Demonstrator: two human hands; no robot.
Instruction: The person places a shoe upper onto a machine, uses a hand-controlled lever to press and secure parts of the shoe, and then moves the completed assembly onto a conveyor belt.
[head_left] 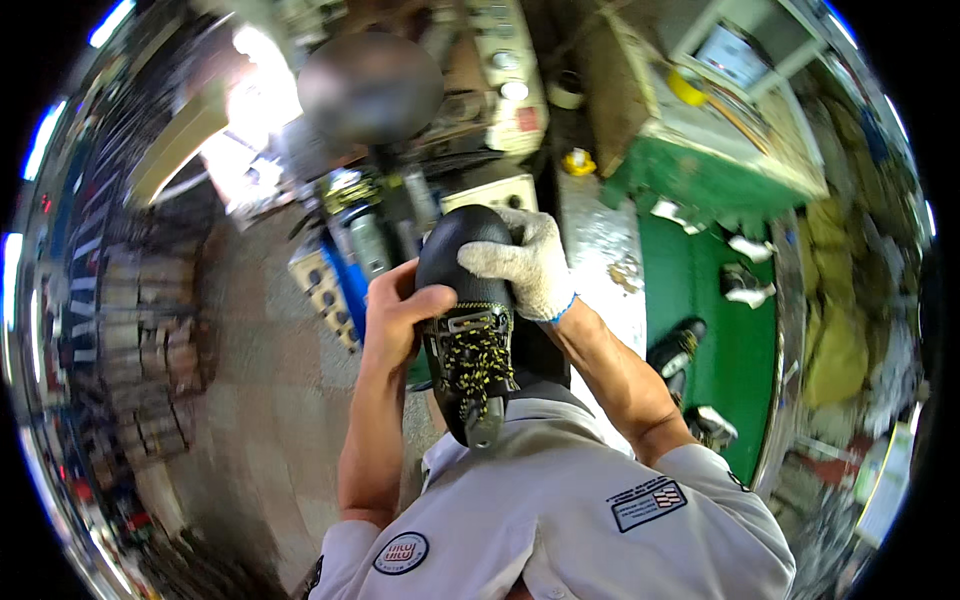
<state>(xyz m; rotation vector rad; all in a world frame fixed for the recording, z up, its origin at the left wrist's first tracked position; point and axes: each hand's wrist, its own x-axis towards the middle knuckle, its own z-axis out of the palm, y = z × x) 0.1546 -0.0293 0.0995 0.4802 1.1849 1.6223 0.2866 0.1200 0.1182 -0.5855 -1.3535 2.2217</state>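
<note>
A black work shoe (465, 260) with yellow-and-black speckled laces is held in front of my chest, its toe pointing away from me. My bare left hand (392, 305) grips the shoe's left side, thumb on the upper near the laces. On the other side, my right hand (520, 262) wears a white knitted glove and closes around the front part, its thumb lying across the toe area. A grey piece shows at the shoe's near end; I cannot tell what it is. The sole and most of my fingertips are hidden.
Ahead stands a machine with a dark round part (370, 88), a bright lamp (262, 85) and a knobbed control panel (505, 75). To the right, a green surface (735, 400) carries several shoes. Beyond it is a bench (720, 165) with a yellow tape roll (686, 88).
</note>
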